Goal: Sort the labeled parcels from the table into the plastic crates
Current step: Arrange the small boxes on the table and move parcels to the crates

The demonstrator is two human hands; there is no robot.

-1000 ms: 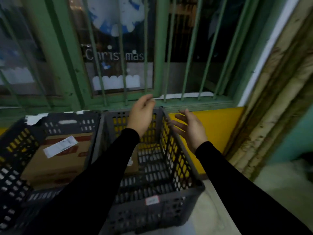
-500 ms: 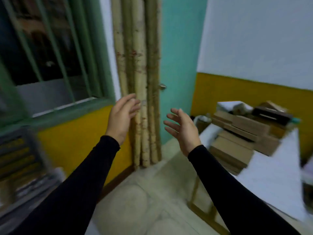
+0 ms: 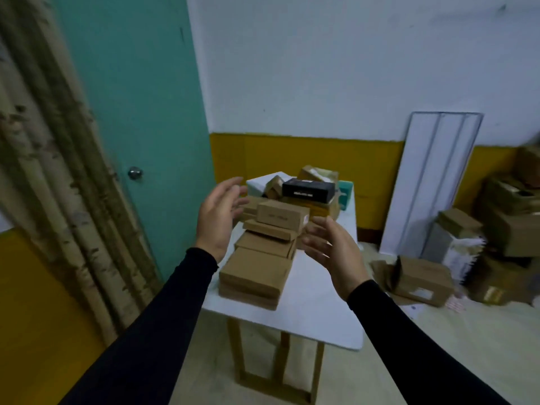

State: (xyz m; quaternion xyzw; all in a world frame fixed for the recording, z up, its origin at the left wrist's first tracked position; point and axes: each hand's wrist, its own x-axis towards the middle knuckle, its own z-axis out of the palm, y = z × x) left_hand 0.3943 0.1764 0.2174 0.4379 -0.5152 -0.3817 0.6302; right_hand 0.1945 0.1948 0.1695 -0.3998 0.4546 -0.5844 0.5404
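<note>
- Several brown parcels (image 3: 257, 270) lie stacked in a loose row on the white counter (image 3: 318, 317), with one small box (image 3: 282, 215) perched on top and a black box (image 3: 308, 190) further back.
- Both hands are raised toward the stack: left hand (image 3: 217, 219) on its left side, right hand (image 3: 331, 252) on its right, neither touching any parcel, as far as can be told.
- Fingers on both hands are spread wide and relaxed, holding nothing.
- No crates are in view.
- Risk, as I judge it: the top box sits slightly askew on narrower ones, so grabbing from one side only could tip it or push the stack off the near edge.
- More cartons (image 3: 420, 280) clutter the floor to the right, a tripping hazard when carrying.
- Behind are a teal door (image 3: 140, 112) and a white panel (image 3: 429, 182) leaning on the wall.
</note>
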